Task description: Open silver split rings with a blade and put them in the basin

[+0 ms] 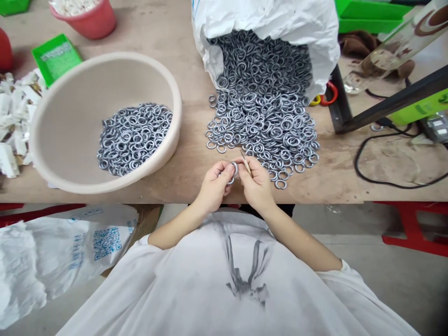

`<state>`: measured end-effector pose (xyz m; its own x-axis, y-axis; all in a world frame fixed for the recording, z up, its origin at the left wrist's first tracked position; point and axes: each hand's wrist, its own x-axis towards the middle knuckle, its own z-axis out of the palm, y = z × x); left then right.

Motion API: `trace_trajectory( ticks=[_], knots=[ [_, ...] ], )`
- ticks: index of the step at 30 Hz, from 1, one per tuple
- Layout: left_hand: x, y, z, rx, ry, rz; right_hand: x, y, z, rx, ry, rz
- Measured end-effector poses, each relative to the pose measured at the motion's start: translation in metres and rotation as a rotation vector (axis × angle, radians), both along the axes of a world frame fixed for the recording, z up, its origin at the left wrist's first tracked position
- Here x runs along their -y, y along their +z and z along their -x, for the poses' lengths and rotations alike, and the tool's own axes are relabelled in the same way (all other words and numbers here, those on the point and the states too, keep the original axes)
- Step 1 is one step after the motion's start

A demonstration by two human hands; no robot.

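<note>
My left hand (214, 187) pinches a grey ring (236, 167) between thumb and fingers, close to the table's front edge. Part of another ring seems to show just below it. Held in my right hand (258, 187) is a thin pointed tool (247, 164), its tip up and to the left; its exact kind is unclear. The fingers of both hands nearly meet at the ring. Just beyond them, a pile of loose grey rings (266, 121) spills from a white bag (280, 16). More grey rings (135, 140) lie inside the beige basin (177, 112) to the left.
A green tray (58, 58), a pink bowl (93, 23) and white pieces (21, 112) are around the basin. On the right stand a dark metal frame (395, 98), red-handled scissors (329, 93) and a black cable (357, 161). A red stool (413, 224) is below the table.
</note>
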<state>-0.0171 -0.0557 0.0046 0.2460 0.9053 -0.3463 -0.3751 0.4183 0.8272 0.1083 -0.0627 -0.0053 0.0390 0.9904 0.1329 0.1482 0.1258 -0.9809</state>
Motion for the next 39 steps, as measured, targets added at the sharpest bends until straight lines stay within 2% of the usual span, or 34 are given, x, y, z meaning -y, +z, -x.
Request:
trace_trajectory(
  ticks=[4,7,10,13,17,22,24,28,30,34,39],
  knots=[
    [0.000,0.003,0.002,0.022,-0.024,0.035,-0.003,0.004,-0.007,0.021,0.107,-0.042],
    [0.001,0.005,0.005,0.040,-0.053,0.037,-0.005,0.008,-0.011,0.066,0.086,-0.063],
    [0.000,0.008,0.009,0.072,-0.060,0.055,-0.004,0.015,-0.015,0.220,0.071,-0.171],
    [0.000,0.011,0.012,0.074,-0.038,0.092,-0.001,0.023,-0.018,0.442,0.145,-0.248],
    [0.000,0.013,0.013,0.060,-0.024,0.120,0.002,0.026,-0.016,0.581,0.186,-0.232],
    [-0.001,0.014,0.017,0.084,-0.082,0.140,0.003,0.021,-0.014,0.579,0.204,-0.225],
    [0.002,0.012,0.019,0.106,-0.132,0.128,-0.002,0.018,-0.018,0.570,0.158,-0.187],
    [0.011,0.010,0.025,0.134,-0.277,0.060,-0.025,0.010,-0.030,0.625,-0.115,-0.007],
    [0.011,0.010,0.029,0.151,-0.240,0.070,-0.040,0.007,-0.028,0.735,-0.078,0.037],
    [0.002,0.009,0.043,0.155,-0.091,0.081,-0.067,0.003,-0.004,0.992,0.123,0.010],
    [-0.002,0.005,0.060,0.092,0.026,0.057,-0.085,0.004,0.023,1.240,0.194,0.077]
  ],
)
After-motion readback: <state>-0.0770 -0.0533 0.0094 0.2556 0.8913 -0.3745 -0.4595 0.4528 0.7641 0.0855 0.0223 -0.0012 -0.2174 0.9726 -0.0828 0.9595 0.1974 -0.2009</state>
